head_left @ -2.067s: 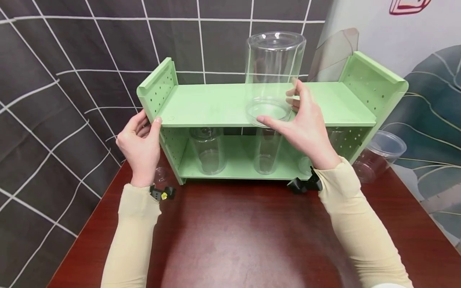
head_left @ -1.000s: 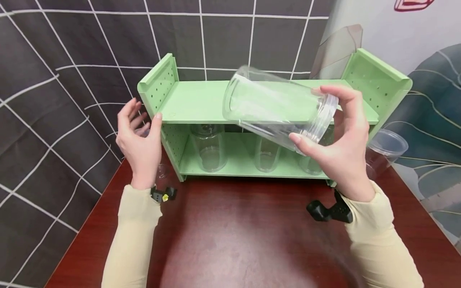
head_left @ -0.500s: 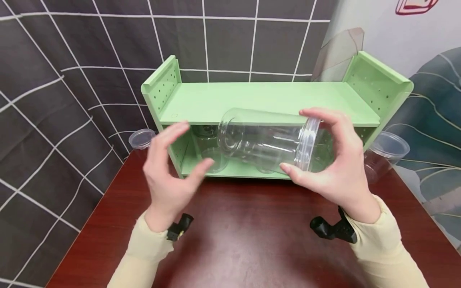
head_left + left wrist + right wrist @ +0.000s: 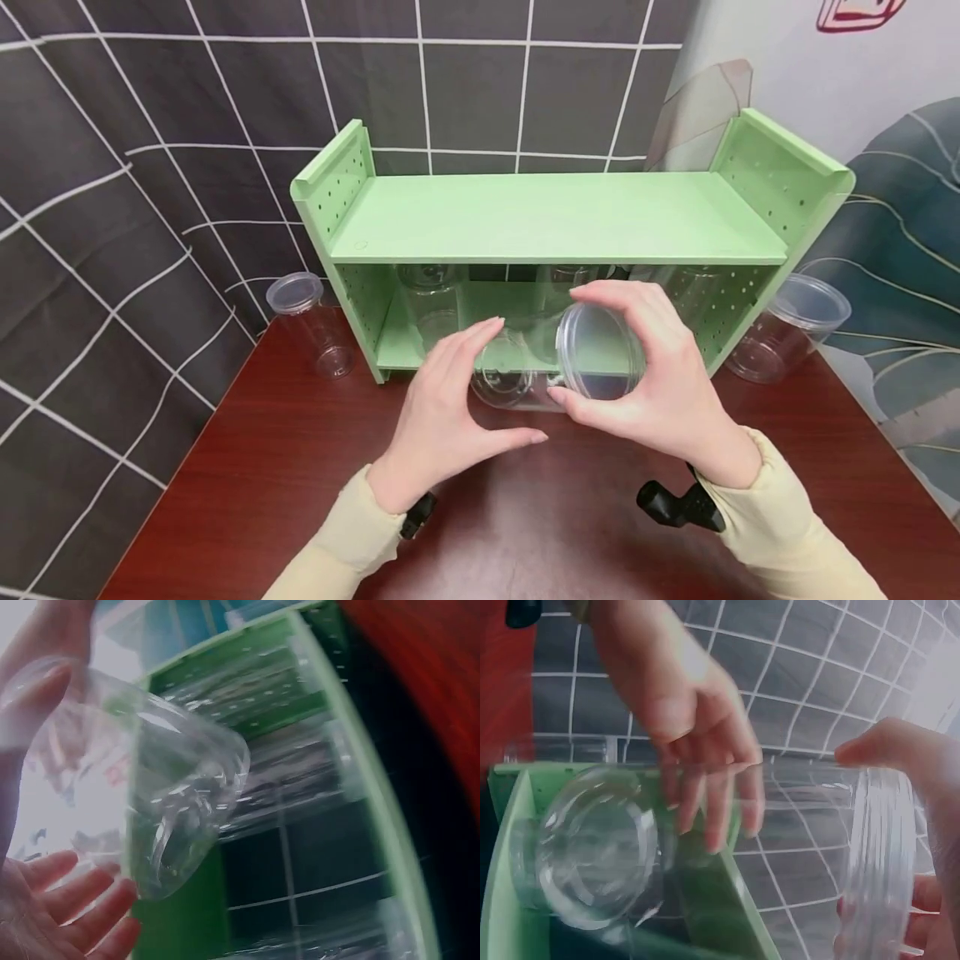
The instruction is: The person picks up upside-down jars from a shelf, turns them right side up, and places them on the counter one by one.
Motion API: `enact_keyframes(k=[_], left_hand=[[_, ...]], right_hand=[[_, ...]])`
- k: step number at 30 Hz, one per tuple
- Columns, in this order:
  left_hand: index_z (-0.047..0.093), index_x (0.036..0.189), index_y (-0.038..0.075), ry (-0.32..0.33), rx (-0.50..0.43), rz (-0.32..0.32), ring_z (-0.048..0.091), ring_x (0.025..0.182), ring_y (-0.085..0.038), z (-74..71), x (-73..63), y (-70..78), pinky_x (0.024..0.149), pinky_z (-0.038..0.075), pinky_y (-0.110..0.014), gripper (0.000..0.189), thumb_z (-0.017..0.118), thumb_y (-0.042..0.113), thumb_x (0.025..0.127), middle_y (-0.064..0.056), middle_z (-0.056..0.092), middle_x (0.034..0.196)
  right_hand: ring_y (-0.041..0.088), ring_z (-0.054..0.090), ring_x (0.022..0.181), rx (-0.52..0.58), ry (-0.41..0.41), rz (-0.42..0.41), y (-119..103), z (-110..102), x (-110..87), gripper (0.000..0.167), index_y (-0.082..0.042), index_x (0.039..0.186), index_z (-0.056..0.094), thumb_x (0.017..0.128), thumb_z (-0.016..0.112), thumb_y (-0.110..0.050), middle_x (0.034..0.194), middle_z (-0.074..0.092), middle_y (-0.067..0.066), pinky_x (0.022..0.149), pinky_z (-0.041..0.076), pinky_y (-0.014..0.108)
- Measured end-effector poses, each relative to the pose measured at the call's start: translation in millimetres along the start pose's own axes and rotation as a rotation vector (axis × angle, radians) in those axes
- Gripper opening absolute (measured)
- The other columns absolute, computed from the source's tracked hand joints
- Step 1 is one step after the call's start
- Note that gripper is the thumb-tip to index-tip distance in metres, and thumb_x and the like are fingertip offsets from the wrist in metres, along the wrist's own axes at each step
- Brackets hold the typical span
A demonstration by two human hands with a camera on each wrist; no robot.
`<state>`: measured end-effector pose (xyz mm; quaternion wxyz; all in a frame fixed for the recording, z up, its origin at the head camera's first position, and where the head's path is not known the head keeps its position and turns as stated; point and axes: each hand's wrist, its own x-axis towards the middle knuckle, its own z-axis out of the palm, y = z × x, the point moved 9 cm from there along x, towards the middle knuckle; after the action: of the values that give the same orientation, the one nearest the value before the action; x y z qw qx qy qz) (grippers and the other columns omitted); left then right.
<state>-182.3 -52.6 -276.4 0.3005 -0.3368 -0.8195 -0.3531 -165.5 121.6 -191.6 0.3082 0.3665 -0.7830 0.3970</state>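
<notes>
A large clear plastic jar lies tilted on its side in the air before the green shelf. My right hand grips it round its translucent lid, thumb below and fingers above. My left hand is spread beside the jar's base, fingers and thumb extended; whether it touches the plastic I cannot tell. In the right wrist view the jar stretches between its ridged lid and rounded base, the left hand behind it. The left wrist view shows the jar's base, blurred.
A green two-tier shelf stands against a dark gridded backdrop. On its lower tier are several clear jars, one a left jar. Lidded jars flank it on the red-brown table: a left one and a right one.
My right hand has brought the jar from upright at the top tier down and forward, tipping it sideways with its lid turned toward me. My left hand has left the shelf's left side and moved to the jar.
</notes>
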Motion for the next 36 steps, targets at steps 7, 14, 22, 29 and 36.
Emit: enact_keyframes(k=[7, 14, 22, 29, 36], left_hand=[[0.046, 0.151, 0.014, -0.012, 0.038, -0.023, 0.054, 0.126, -0.020, 22.6, -10.7, -7.8, 0.104, 0.047, -0.036, 0.109, 0.094, 0.055, 0.062, -0.001, 0.058, 0.139], [0.046, 0.152, 0.019, -0.057, 0.002, -0.088, 0.052, 0.123, -0.015, 35.9, -15.4, -14.9, 0.098, 0.051, -0.036, 0.110, 0.093, 0.059, 0.062, 0.003, 0.056, 0.136], [0.046, 0.151, 0.029, -0.125, -0.057, -0.190, 0.055, 0.117, -0.013, 50.2, -26.4, -28.7, 0.095, 0.050, -0.032, 0.105, 0.091, 0.062, 0.062, 0.011, 0.056, 0.131], [0.050, 0.147, 0.025, -0.149, -0.074, -0.253, 0.056, 0.115, -0.010, 56.0, -33.8, -38.9, 0.094, 0.052, -0.036, 0.102, 0.091, 0.062, 0.061, 0.014, 0.056, 0.130], [0.050, 0.146, 0.026, -0.171, -0.080, -0.277, 0.059, 0.109, -0.007, 60.3, -41.1, -43.4, 0.088, 0.054, -0.034, 0.099, 0.091, 0.061, 0.063, 0.015, 0.057, 0.130]], right_hand=[[0.027, 0.052, 0.118, 0.023, -0.058, -0.026, -5.1, 17.2, -6.2, 0.070, -0.003, 0.128, 0.064, 0.069, 0.088, -0.033, 0.127, 0.063, 0.009, 0.098, 0.041, 0.033], [0.024, 0.054, 0.121, 0.022, -0.096, -0.021, 2.3, 24.7, -11.4, 0.072, -0.007, 0.136, 0.061, 0.081, 0.082, -0.049, 0.134, 0.061, 0.005, 0.099, 0.044, 0.030], [0.028, 0.057, 0.122, 0.054, 0.125, 0.044, 1.4, -24.3, -4.0, 0.062, 0.011, 0.131, 0.060, 0.086, 0.082, -0.026, 0.130, 0.063, 0.021, 0.110, 0.041, 0.036], [0.030, 0.056, 0.121, 0.171, 0.668, 0.243, 51.2, -104.0, -29.1, 0.049, 0.009, 0.124, 0.066, 0.078, 0.080, 0.003, 0.126, 0.063, 0.022, 0.112, 0.039, 0.036], [0.023, 0.052, 0.127, 0.025, 0.866, 0.509, 114.9, -154.0, -54.0, 0.052, -0.006, 0.131, 0.063, 0.082, 0.077, 0.004, 0.132, 0.061, 0.009, 0.112, 0.035, 0.024]])
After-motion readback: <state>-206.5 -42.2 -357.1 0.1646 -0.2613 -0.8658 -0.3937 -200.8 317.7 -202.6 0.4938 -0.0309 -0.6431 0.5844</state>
